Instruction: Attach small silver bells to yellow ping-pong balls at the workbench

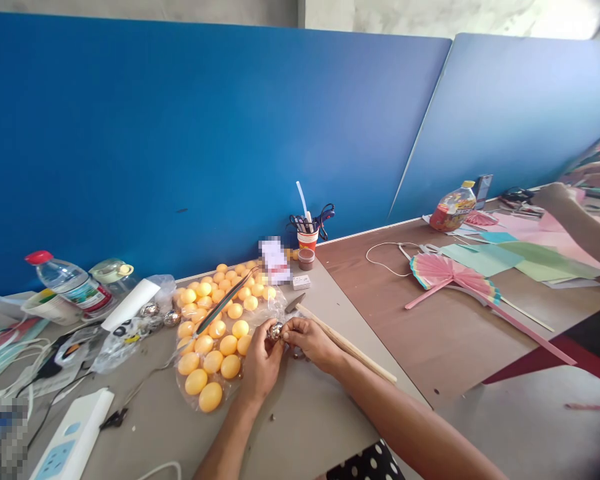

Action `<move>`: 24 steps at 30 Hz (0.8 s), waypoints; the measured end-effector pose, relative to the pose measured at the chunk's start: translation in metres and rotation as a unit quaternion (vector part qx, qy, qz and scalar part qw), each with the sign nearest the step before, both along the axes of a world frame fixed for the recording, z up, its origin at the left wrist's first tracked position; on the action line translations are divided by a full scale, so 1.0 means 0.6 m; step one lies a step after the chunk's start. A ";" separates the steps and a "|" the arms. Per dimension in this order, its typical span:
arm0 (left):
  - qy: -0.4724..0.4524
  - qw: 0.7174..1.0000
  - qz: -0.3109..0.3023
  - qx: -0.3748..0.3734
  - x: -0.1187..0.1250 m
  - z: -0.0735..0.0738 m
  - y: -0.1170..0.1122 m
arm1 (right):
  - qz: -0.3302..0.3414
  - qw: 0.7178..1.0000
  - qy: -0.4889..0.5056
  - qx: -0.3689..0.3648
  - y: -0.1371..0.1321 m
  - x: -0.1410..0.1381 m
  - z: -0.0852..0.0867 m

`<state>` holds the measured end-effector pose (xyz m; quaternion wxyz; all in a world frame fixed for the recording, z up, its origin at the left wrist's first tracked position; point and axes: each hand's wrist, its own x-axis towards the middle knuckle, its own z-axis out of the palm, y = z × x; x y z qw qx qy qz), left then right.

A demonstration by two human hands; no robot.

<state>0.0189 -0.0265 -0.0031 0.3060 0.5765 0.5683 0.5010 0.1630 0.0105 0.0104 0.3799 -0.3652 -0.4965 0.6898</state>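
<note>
Between my two hands, above the grey table, is a small shiny metal ball [275,331]. The fingers of my left hand [261,360] are closed round it from the left. My right hand [310,341] pinches at its right side; whether something tiny is in that pinch is too small to make out. Just left of my hands lies a clear plastic bag of orange balls [213,362], with a pair of dark tweezers [224,303] on top. Two similar metal balls [172,318] sit left of the bag. Wooden sticks [350,343] lie beside my right hand.
At the left are a water bottle [75,287], cables and a white power strip [75,437]. A paper cup of pens [307,239] stands by the blue partition [205,133]. Rightward lie a pink paper fan [453,273], coloured paper and another person's hands [555,197].
</note>
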 end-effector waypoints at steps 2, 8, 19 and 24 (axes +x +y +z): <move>-0.003 1.000 -0.004 -0.003 -0.001 -0.003 0.000 | 0.002 1.000 0.011 0.001 0.000 0.000 0.001; 0.001 1.000 -0.011 -0.023 -0.003 -0.011 0.000 | 0.012 1.000 0.017 0.000 0.002 0.002 0.004; -0.057 0.998 -0.011 0.009 -0.003 -0.014 0.001 | 0.013 1.000 0.020 0.000 0.002 0.004 0.003; -0.011 1.000 -0.006 -0.002 -0.001 -0.011 0.000 | 0.011 1.000 0.000 -0.001 0.004 0.005 0.002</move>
